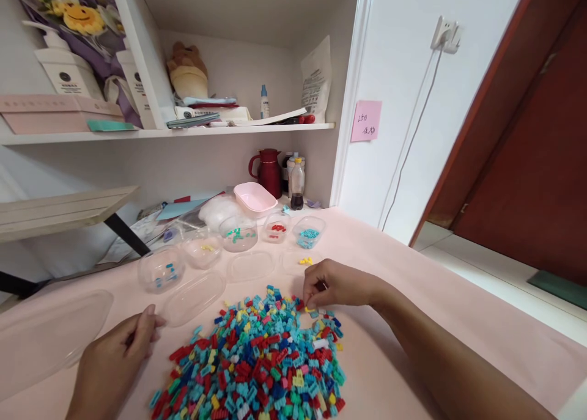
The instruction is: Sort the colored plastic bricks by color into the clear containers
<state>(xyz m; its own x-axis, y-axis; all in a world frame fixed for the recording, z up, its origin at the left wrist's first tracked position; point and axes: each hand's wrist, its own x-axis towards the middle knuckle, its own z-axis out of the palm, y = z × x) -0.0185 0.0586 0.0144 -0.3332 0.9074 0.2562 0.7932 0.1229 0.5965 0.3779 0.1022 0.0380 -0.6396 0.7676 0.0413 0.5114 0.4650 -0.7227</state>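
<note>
A heap of small plastic bricks in red, blue, teal, yellow and white lies on the pink tabletop in front of me. My right hand rests at the heap's far right edge, fingertips pinched together on a small yellow brick. My left hand lies on the table left of the heap, fingers curled loosely, touching the near end of a clear plastic lid. Beyond the heap stand several clear tubs: blue bricks, yellow, green, red, light blue.
A few yellow bricks lie on a clear lid. A pink tub, red jug and dark bottle stand at the back. A large clear lid is at far left. Shelves above, red door right.
</note>
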